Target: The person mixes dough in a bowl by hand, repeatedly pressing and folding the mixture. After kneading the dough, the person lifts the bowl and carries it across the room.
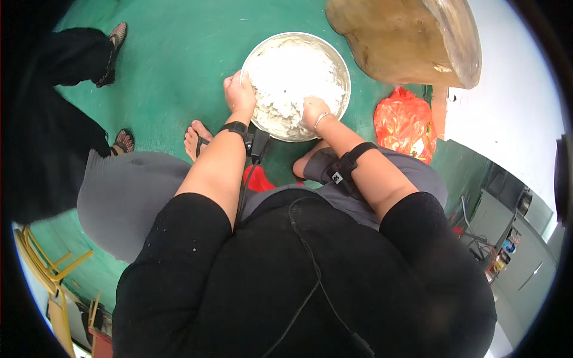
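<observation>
A round steel bowl (347, 77) holds a lumpy white mixture (286, 71), pale and floury, below me on the green floor. My left hand (237, 94) is closed on the bowl's left rim, fingers on the outside of its wall. My right hand (313, 110) is inside the bowl at the lower right, its fingers curled down into the mixture and partly hidden by it. Both my forearms wear black straps with small devices.
A brown slab-like piece (406, 36) stands beyond the bowl, with a red plastic bag (403, 122) right of the bowl. Another person's sandalled foot (116, 39) and dark trousers are at left, above a yellow metal chair (57, 268). A grey cabinet (525, 250) is at lower right.
</observation>
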### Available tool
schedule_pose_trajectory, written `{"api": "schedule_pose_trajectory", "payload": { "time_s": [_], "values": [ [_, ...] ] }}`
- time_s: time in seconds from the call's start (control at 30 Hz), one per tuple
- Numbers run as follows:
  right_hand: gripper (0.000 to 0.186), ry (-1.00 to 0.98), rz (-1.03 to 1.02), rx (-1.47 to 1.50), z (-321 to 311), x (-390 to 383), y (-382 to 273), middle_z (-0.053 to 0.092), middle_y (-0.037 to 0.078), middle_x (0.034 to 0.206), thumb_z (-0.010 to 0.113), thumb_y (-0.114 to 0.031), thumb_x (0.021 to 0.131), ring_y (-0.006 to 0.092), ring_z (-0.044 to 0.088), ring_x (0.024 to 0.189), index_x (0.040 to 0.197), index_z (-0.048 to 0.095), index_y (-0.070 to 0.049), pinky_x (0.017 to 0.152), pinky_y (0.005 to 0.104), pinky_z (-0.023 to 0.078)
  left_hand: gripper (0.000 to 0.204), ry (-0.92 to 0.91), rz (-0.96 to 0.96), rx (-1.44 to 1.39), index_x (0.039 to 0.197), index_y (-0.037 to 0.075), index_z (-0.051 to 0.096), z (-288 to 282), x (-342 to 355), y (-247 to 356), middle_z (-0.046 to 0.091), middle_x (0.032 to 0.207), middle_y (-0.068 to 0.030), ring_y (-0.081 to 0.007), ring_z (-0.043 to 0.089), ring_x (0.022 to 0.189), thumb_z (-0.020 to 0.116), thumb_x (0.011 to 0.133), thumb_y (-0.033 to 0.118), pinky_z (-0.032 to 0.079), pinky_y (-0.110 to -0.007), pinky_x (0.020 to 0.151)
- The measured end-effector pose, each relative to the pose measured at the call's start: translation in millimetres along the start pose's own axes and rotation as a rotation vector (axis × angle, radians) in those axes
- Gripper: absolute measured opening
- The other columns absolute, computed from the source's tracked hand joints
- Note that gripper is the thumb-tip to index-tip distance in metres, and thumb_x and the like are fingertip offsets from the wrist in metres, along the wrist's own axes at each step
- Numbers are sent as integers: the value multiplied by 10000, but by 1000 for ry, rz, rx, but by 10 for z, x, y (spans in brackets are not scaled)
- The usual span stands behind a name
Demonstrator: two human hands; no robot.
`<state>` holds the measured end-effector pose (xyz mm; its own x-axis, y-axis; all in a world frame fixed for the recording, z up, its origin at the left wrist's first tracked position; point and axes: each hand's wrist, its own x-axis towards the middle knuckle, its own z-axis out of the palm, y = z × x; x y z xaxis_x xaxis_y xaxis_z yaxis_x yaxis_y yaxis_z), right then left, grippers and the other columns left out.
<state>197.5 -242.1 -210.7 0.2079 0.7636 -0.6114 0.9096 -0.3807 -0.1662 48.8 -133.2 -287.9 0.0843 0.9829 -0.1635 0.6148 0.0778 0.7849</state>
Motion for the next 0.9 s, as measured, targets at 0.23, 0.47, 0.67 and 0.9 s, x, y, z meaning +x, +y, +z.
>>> {"api": "schedule_pose_trajectory", "payload": {
  "time_s": [0.23,0.47,0.67,0.9],
  "values": [
    [150,-85,11,11,175,112,-38,626,187,855,552,-91,701,301,617,806,811,636,-32,740,371,483,307,10,23,38,1024,81,589,8,-32,59,533,965,-150,-316,518,908,439,870,299,409,-393,803],
    [157,-52,72,130,137,600,34,622,185,899,546,-136,739,303,606,861,839,643,-65,755,380,479,305,-35,9,98,1043,72,575,-64,-60,57,537,962,-156,-319,515,915,433,870,279,405,-393,813],
    [219,-230,188,82,-196,1102,99,601,175,1010,535,-149,753,295,582,952,934,637,-80,805,370,468,322,-28,77,62,1040,32,566,-42,-8,-36,549,968,-170,-326,509,930,432,869,269,401,-389,830],
    [229,134,232,100,99,850,269,607,190,976,535,-119,719,297,584,941,906,642,-38,796,365,468,325,-90,142,-67,1063,18,557,50,38,123,545,996,-184,-313,484,982,427,865,241,387,-371,862]
  ]
}}
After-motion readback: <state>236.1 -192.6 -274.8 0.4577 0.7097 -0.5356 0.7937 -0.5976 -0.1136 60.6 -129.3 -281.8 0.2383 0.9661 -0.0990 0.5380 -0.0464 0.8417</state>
